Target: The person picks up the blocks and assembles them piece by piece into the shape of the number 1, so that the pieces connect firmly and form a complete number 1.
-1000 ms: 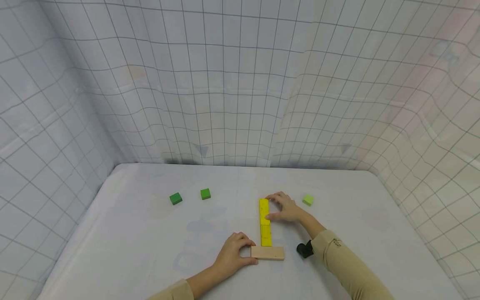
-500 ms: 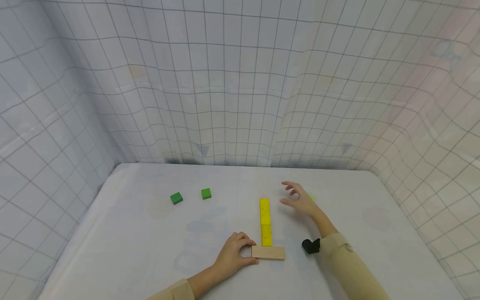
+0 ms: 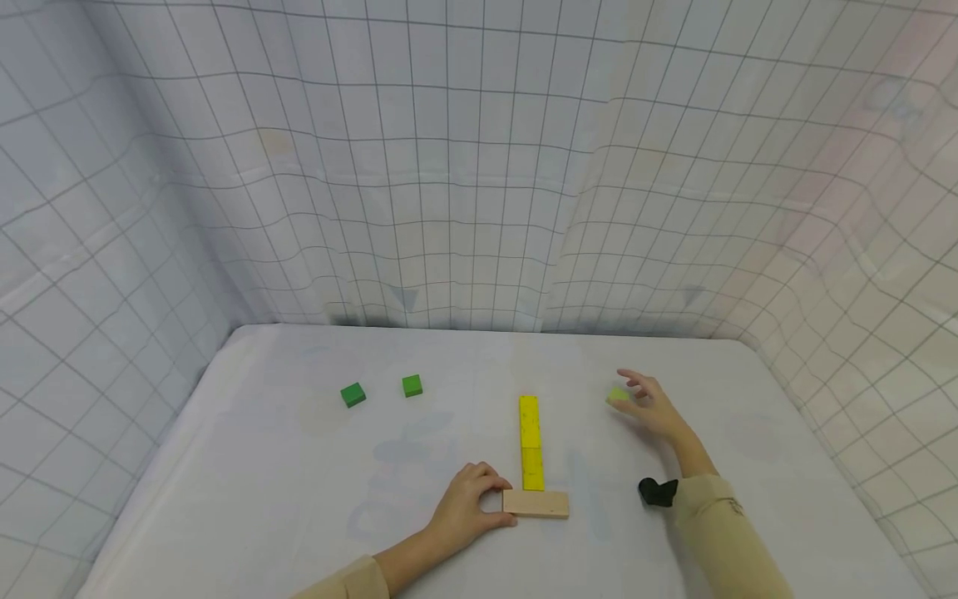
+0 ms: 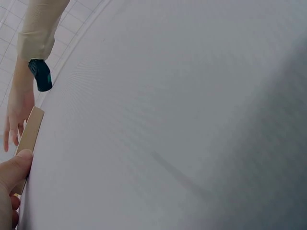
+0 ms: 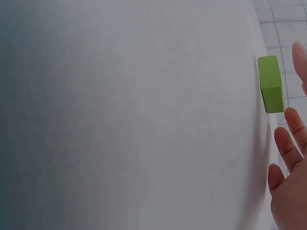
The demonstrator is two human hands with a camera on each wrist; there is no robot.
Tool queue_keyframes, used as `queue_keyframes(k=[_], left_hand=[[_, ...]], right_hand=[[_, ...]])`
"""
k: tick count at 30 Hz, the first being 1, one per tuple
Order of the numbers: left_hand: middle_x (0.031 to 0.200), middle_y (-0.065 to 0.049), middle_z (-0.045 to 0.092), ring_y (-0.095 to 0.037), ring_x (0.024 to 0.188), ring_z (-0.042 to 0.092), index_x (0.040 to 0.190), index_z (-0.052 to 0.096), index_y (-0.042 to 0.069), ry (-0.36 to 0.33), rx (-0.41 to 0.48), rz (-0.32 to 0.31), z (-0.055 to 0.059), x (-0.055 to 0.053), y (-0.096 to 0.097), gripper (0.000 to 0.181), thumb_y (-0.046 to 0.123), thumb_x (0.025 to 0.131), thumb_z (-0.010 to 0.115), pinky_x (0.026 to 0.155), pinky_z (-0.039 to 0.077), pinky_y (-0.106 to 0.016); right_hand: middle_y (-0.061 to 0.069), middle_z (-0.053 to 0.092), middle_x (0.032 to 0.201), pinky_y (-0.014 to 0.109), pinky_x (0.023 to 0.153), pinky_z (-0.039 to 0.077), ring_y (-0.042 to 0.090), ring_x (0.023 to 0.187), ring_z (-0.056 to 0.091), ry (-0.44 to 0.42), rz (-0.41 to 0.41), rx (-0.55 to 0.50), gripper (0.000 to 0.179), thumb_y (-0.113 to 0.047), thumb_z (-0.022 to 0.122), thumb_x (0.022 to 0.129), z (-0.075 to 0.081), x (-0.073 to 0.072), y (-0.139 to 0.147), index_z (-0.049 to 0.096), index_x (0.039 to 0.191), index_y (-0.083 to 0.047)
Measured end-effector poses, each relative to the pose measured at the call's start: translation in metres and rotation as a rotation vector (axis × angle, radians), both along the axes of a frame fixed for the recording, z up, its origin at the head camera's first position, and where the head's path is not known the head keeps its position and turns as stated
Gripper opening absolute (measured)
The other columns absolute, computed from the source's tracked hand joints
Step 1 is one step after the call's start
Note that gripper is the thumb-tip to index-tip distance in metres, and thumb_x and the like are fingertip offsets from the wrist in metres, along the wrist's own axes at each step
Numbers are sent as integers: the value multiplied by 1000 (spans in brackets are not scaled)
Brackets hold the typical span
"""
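Observation:
My left hand [image 3: 466,509] pinches the left end of a plain wooden block [image 3: 535,503], thumb on its near side and fingers on the far side. In the left wrist view the thumb presses along that wooden block [image 4: 31,129]. Two yellow blocks [image 3: 530,441] lie end to end in a line, running away from the wooden block's far side. Fingers spread, my right hand [image 3: 654,408] hovers by a light green block [image 3: 617,394], which sits between thumb and fingers in the head view. The right wrist view shows the green block [image 5: 271,85] apart from the fingers.
A dark green block [image 3: 353,394] and a mid-green block [image 3: 412,385] lie on the left part of the white-covered table [image 3: 284,466]. A black wrist camera [image 3: 659,492] is strapped at the right sleeve. Gridded white curtains [image 3: 479,166] surround the table.
My right hand has left the far yellow block and moved right to the light green block. The left hand stays on the wooden block.

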State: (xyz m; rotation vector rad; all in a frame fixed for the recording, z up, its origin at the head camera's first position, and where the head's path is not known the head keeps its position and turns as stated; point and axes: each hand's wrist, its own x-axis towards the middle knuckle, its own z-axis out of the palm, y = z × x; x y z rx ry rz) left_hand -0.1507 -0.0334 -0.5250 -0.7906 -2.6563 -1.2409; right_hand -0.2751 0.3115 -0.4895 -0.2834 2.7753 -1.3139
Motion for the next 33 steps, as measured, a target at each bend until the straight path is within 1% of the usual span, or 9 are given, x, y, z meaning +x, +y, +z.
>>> queue_keyframes(k=[4, 9, 12, 16, 19, 21, 26, 29, 33], left_hand=[[85, 9, 54, -4, 77, 42, 92, 68, 15, 26, 9, 4, 0, 0, 0, 37, 37, 65, 79, 69, 40, -21], [85, 9, 54, -4, 77, 42, 91, 68, 16, 39, 16, 4, 0, 0, 0, 35, 36, 65, 80, 68, 40, -21], [85, 10, 54, -4, 77, 42, 91, 68, 16, 24, 16, -1, 1, 1, 0, 35, 35, 65, 80, 68, 39, -21], [85, 10, 53, -4, 78, 42, 92, 69, 16, -10, 10, 0, 2, 1, 0, 34, 34, 65, 80, 69, 39, -21], [85, 11, 53, -3, 78, 42, 92, 69, 17, -32, 3, 4, 3, 0, 0, 35, 34, 64, 81, 70, 39, -20], [85, 11, 53, -3, 78, 41, 92, 69, 17, -39, 1, 6, 3, 0, 0, 35, 34, 64, 81, 70, 39, -20], [85, 11, 53, -4, 78, 42, 92, 69, 17, -40, 2, 6, 3, 0, 0, 35, 33, 64, 81, 70, 39, -20], [85, 12, 53, -4, 79, 42, 92, 69, 17, -43, -1, 7, 2, 0, 0, 35, 33, 64, 81, 71, 40, -21], [85, 12, 52, -4, 79, 42, 92, 69, 17, -45, -8, 8, 2, 0, 0, 35, 35, 64, 80, 71, 40, -21]], right_hand=[[23, 38, 124, 47, 83, 35, 33, 103, 37, 11, 28, 32, 59, -26, 64, 86, -7, -3, 10, 39, 136, -7], [23, 37, 125, 53, 86, 33, 36, 108, 36, -10, 37, 18, 57, -27, 65, 85, -11, -3, 15, 42, 135, -9], [23, 37, 124, 54, 84, 34, 37, 108, 36, -4, 44, 19, 56, -29, 65, 85, -15, -4, 17, 43, 134, -10], [20, 37, 123, 52, 83, 35, 35, 108, 37, 0, 44, 38, 57, -38, 65, 83, -25, -9, 23, 46, 133, -16], [16, 38, 123, 50, 85, 35, 32, 108, 37, -12, 26, 43, 59, -43, 66, 80, -28, -10, 24, 49, 131, -17], [18, 37, 123, 53, 85, 34, 34, 109, 36, -14, 27, 39, 57, -39, 65, 82, -25, -8, 23, 48, 131, -14], [23, 35, 126, 57, 88, 32, 38, 112, 35, -34, 15, 44, 50, -27, 64, 85, -12, 1, 14, 49, 129, -7], [22, 36, 126, 55, 88, 33, 37, 112, 36, -34, 5, 55, 49, -27, 64, 85, -9, 2, 12, 50, 128, -6], [21, 39, 123, 53, 87, 34, 36, 110, 37, -27, -4, 48, 49, -26, 65, 85, -11, 1, 13, 51, 127, -6]])
